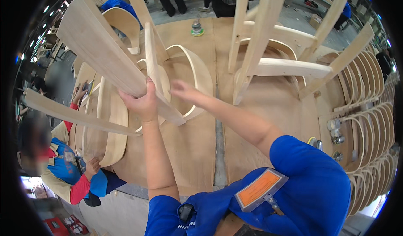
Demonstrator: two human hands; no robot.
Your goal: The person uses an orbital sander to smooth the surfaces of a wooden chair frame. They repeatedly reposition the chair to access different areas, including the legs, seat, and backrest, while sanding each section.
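1. Left hand (pixel 145 103) grips a wooden chair frame (pixel 109 59) by one leg — lifted above the workbench (pixel 189 143).
2. Right hand (pixel 184 91) reaches toward the frame — blurred, seemingly open.

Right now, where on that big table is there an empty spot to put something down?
The bare brown table top below the left hand, beside the centre seam, is free. So is the patch between the upturned chair frame and the right forearm. Crowded: curved wooden pieces on the left, stacked bent parts on the right.

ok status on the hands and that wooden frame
Left hand gripping the wooden chair frame, raised. Right hand open beside it. Second frame close right.
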